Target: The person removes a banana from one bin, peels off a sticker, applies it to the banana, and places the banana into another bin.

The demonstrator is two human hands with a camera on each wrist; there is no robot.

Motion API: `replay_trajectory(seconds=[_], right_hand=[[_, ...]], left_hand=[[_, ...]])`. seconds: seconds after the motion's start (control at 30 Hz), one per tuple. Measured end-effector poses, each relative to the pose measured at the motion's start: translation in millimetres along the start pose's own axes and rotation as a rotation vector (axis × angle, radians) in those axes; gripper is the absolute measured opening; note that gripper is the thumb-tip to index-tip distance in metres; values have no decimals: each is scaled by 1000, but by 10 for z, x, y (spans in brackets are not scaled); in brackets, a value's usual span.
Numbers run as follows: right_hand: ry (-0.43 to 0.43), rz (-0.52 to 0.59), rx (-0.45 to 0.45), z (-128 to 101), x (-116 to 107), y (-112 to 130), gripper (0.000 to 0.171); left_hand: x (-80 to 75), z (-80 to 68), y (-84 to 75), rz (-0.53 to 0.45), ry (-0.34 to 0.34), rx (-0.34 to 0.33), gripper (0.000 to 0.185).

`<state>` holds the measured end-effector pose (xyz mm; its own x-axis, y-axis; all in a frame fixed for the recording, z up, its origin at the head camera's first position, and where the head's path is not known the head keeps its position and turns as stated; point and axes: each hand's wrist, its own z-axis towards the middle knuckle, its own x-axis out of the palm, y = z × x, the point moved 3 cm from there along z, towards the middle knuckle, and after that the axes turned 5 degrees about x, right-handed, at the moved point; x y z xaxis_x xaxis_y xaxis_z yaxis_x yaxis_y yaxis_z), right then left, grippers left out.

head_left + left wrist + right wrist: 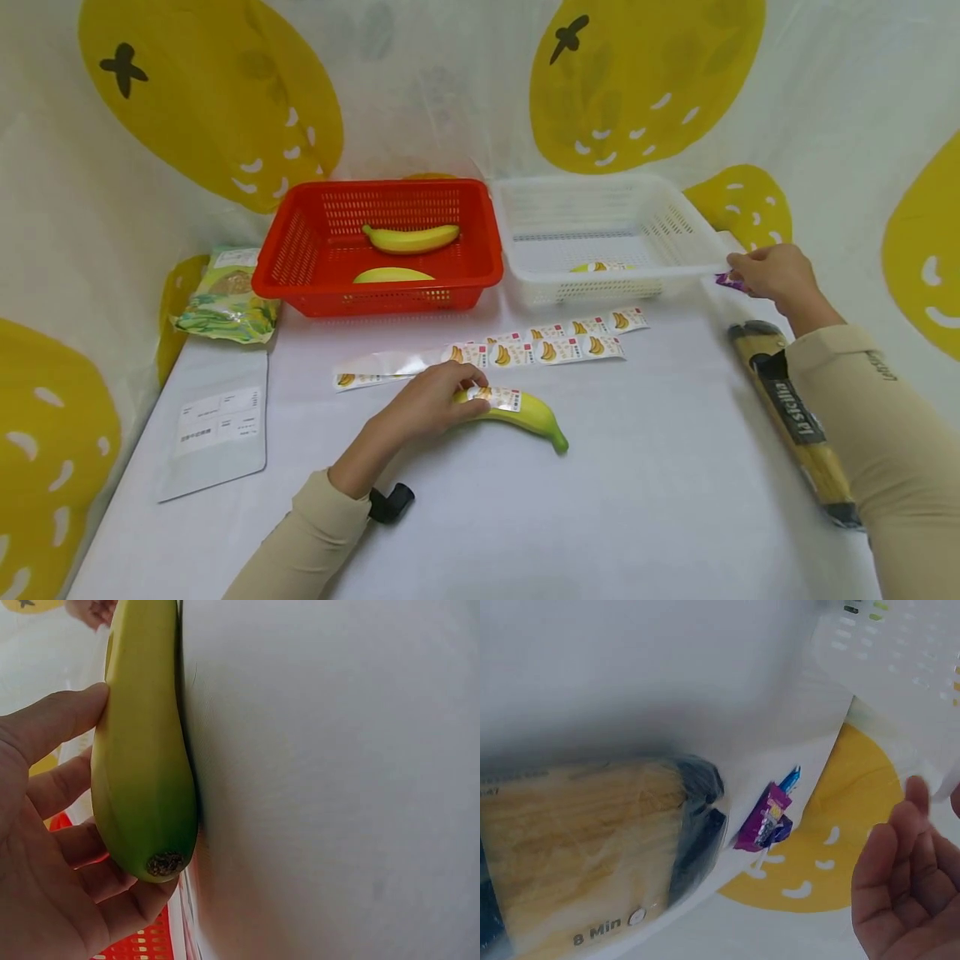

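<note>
Left hand (429, 403) is down on the white surface (637, 483), fingers curled round the stem half of a banana (525, 412) lying flat near the middle. The banana carries a small label (497, 397) just past the fingertips; its green tip points right. The left wrist view confirms it: fingers (56, 724) wrap the fruit, which is pressed against the cloth.

Right hand (772, 271) is far off at the right front corner of the white basket (697, 221), touching its rim. The right wrist view shows its fingers (900, 870) loosely bent with nothing in them. A small purple wrapper (767, 818) lies on the surface just beside that hand. The two hands are well apart.

A strip of banana stickers (525, 348) lies between the banana and the baskets. The red basket (300, 242), touching the white one's left side, holds two bananas (411, 239). The white basket has something yellow low inside; can't tell what. A spaghetti pack (795, 417) lies along the right edge, under the right forearm. A green snack bag (225, 296) and a grey pouch (217, 433) lie at left.
</note>
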<state>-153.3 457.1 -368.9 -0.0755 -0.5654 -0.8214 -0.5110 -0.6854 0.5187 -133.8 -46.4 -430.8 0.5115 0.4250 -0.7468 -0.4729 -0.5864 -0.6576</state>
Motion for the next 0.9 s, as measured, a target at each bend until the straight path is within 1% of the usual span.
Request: replay_trajectory(seconds=[0.07, 0.17, 0.3, 0.47, 0.57, 0.63, 0.73, 0.83, 0.9], right_hand=[[18, 56, 5, 16, 1, 2, 65], [31, 110, 13, 28, -11, 12, 63], [37, 132, 30, 37, -34, 4, 63], [17, 136, 26, 38, -32, -31, 62], [0, 149, 17, 32, -11, -48, 61], [0, 160, 18, 26, 9, -57, 62], [7, 173, 23, 24, 42, -66, 62], [15, 176, 24, 28, 71, -58, 62], [10, 176, 14, 37, 88, -40, 62]], left_hand=[[-1, 11, -8, -3, 1, 9, 26], [-4, 25, -23, -9, -1, 20, 26], [-4, 46, -37, -8, -7, 35, 25], [-1, 72, -62, -23, -6, 37, 25], [-45, 86, -93, -39, -30, 64, 24], [-108, 104, -127, -55, -53, 79, 23], [-259, 150, -220, -71, -95, 104, 26], [-454, 245, -344, -90, -139, 118, 31], [-594, 345, -431, -96, -176, 127, 33]])
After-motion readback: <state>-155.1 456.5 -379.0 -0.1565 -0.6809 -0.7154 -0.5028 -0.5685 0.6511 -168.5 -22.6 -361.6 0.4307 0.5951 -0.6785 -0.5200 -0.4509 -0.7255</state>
